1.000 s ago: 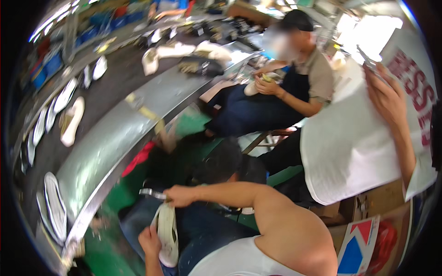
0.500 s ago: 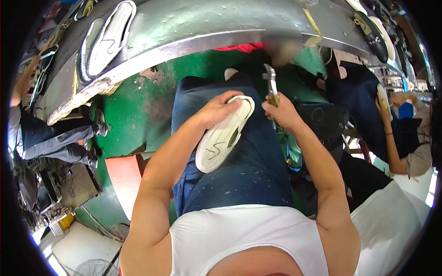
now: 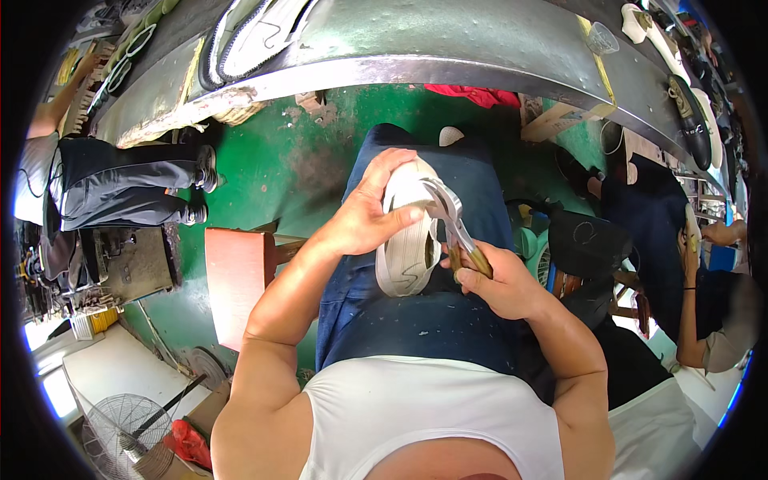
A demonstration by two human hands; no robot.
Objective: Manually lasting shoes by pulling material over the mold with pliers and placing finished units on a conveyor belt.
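A: Logging the left hand (image 3: 364, 220) first. It is lying over the upper end of a white shoe (image 3: 408, 240), fingers curling together around the shoe's top edge and thumb pressing on the sole face. So the fingers are clamping on the shoe.

B: Confirming. The shoe is resting sole-up on the person's lap, on the blue jeans (image 3: 416, 320), running roughly lengthwise along the thighs. Its pale tread pattern is showing at the lower end.

A: The right hand (image 3: 500, 284) is wrapping around the brass-coloured handles of metal pincers (image 3: 450, 224). Fingers are closing tight on the handles; the grip is firm.

B: The steel head of the pincers is sitting against the right edge of the shoe, near its upper half, just beside the left thumb. Whether the tool's tips are biting material or only touching cannot be told from this view.

A: Noting surroundings. A curved grey metal conveyor bench (image 3: 448, 56) is arching across the top, carrying white soles (image 3: 264, 28) at its left part and more shoes (image 3: 692, 120) at the far right.

B: The floor (image 3: 304, 152) is showing green, scuffed. A reddish stool (image 3: 236, 284) is standing just left of the person's left forearm.

A: Another seated person's dark trouser legs (image 3: 128, 188) are extending in from the left, well apart from the hands. A wire fan (image 3: 120, 428) is standing at lower left.
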